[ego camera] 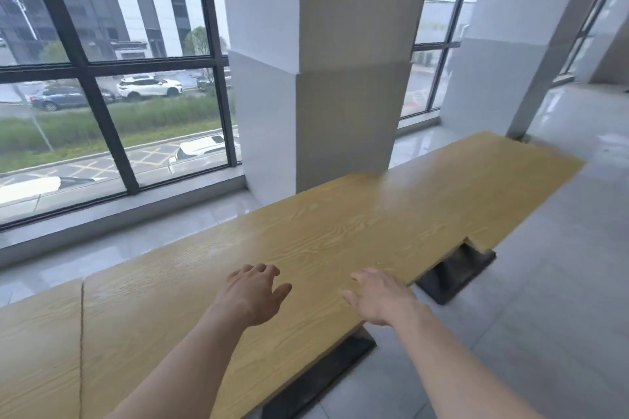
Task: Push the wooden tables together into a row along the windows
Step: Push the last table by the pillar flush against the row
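Three wooden tables already stand end to end along the windows (112,85): the near table (37,350) at the lower left meets the middle table (306,241) at a thin dark seam, and the far table (493,173) seems to butt against the middle one near the notch at the right edge, though the join there is blurred and I cannot tell whether it is tight. By my reckoning the row is largely formed, with only closing or straightening of joints left. Both hands hover over the middle table near its right edge; the left hand (255,292) has its fingers loosely curled and grasps nothing, the right hand (381,296) is spread flat and likewise empty; whether either touches the top I cannot tell. A white pillar (323,78) stands at the window-side edge of the row, so the tables cannot go closer to the glass there. Black table feet (456,272) jut out onto the tiled floor (544,299) on the right.
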Demonstrator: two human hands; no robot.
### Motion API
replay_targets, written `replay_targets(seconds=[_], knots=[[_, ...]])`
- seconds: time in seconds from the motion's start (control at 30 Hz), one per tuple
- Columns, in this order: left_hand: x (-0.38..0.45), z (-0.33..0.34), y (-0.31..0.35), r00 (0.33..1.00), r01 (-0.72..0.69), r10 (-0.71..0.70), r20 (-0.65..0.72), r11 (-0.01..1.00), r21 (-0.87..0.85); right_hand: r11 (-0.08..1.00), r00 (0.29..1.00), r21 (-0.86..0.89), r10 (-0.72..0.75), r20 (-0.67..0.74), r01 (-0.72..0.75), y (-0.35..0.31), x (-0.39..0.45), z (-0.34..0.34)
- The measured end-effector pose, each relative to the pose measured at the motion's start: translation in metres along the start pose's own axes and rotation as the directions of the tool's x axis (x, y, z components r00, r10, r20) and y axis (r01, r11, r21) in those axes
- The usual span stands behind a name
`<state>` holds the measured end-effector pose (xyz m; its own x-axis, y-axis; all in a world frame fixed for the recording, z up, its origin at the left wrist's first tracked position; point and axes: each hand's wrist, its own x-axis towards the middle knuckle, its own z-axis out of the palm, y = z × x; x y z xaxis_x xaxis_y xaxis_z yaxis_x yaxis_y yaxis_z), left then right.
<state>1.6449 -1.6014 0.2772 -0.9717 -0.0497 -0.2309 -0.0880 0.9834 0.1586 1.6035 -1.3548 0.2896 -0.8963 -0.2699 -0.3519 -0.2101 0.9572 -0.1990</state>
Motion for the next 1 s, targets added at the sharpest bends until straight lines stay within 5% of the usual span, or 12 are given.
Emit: replay_targets(seconds=[0.33, 0.63, 1.0], knots=[[0.140, 0.002, 0.259, 0.926, -0.369, 0.360, 0.116, 0.927, 0.066, 0.943, 0.940, 0.098, 0.328, -0.092, -0.320, 0.244, -0.008, -0.059], [0.282, 0.017, 0.492, 0.759, -0.637, 0.620, 0.199, 0.771, 0.023, 0.764, 0.769, 0.184, 0.636, -0.063, -0.618, 0.449, -0.002, -0.114], [0.361, 0.038, 0.682, 0.625, -0.764, 0.735, 0.262, 0.645, 0.013, 0.644, 0.660, 0.244, 0.751, -0.022, -0.725, 0.609, 0.018, -0.141]])
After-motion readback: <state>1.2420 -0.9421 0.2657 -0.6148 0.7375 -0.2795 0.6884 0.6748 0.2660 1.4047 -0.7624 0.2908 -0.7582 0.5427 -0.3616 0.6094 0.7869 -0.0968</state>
